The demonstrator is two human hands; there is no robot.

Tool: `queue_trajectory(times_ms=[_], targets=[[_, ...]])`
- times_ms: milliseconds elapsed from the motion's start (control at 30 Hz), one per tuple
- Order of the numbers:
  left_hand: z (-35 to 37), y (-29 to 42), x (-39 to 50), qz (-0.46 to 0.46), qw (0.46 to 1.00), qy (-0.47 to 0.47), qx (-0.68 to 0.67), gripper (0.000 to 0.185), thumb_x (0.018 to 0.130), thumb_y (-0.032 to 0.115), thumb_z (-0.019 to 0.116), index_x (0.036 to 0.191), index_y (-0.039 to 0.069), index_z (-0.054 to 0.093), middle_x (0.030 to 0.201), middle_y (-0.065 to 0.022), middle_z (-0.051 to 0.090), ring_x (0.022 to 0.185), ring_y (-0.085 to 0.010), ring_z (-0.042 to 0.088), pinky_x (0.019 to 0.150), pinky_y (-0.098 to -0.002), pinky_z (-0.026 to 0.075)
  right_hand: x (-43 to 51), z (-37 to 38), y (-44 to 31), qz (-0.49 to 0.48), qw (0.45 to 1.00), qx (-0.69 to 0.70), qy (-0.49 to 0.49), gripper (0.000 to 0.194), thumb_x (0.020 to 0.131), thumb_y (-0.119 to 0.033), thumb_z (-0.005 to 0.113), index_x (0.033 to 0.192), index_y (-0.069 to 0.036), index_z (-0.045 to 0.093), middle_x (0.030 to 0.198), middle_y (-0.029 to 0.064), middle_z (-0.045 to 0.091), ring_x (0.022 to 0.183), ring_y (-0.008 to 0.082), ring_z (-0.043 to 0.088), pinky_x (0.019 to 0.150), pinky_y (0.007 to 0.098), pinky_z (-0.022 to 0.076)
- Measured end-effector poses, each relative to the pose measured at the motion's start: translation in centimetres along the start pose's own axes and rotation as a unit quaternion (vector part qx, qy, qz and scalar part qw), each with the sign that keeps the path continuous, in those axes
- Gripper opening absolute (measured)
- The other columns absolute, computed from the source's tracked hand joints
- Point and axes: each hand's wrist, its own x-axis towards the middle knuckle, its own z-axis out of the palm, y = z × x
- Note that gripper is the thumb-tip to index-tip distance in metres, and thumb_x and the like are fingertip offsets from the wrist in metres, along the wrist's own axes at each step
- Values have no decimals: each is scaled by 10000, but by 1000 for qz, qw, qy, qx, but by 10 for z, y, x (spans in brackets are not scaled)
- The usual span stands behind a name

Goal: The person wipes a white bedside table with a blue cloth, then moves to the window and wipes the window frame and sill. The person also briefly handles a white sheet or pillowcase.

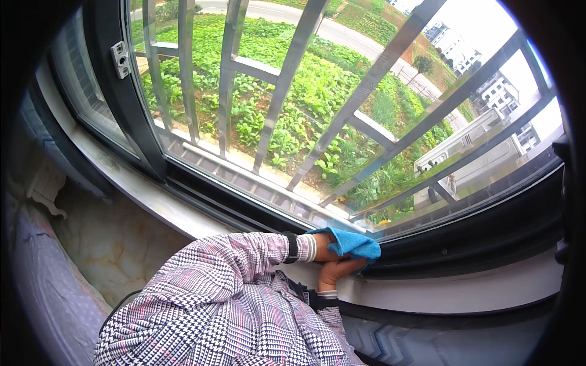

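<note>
A blue cloth [355,243] is bunched at the lower edge of the window glass, against the black window frame [412,256]. My left hand [324,247] grips the cloth, which covers most of its fingers. Just below it, my right hand [338,273] has its fingers under the cloth's lower side; the fingertips are hidden, so its hold is hard to tell. Both sleeves are houndstooth-patterned with dark straps at the wrists. Beyond the window glass [293,114] stand metal security bars [288,78].
A pale windowsill [151,196] runs under the frame. A white latch fitting [120,60] sits on the window's upright at the left. Dark curtains [393,341] hang below the sill, and a purple cover [50,293] lies at the lower left.
</note>
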Motion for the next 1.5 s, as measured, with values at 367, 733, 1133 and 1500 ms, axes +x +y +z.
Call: queue_trajectory(times_ms=[367, 733, 1133, 1500], targets=[[-72, 40, 10, 217, 966, 98, 100, 438, 878, 282, 591, 1272, 101, 526, 1258, -136, 568, 1135, -312, 548, 991, -396, 421, 49, 22, -47, 60, 961, 268, 0, 587, 1023, -450, 257, 1451, -50, 218, 1446, 129, 330, 1286, 249, 382, 1106, 390, 252], [-60, 37, 13, 277, 944, 129, 128, 388, 882, 289, 532, 1189, 59, 587, 1195, -123, 612, 1132, -267, 555, 999, -372, 406, 42, 20, -61, 206, 878, 430, 25, 565, 1014, -419, 338, 1417, -28, 274, 1418, 127, 365, 1289, 238, 368, 1108, 381, 252], [-67, -39, -121, 156, 940, 48, 299, 440, 831, 211, 541, 1252, 86, 538, 1246, -136, 560, 1196, -305, 492, 1044, -430, 366, -59, 57, -72, 205, 948, 228, -83, 428, 954, -208, 528, 1287, 27, 395, 1199, 161, 525, 1148, 312, 479, 1038, 414, 326], [-167, -10, -236, -158, 881, 198, 401, 471, 818, 171, 579, 1262, 42, 488, 1170, -193, 539, 1086, -366, 521, 967, -435, 403, -89, 153, -175, -205, 913, 3, -351, 517, 674, -55, 588, 1178, 37, 518, 963, 223, 509, 909, 418, 466, 797, 480, 413]])
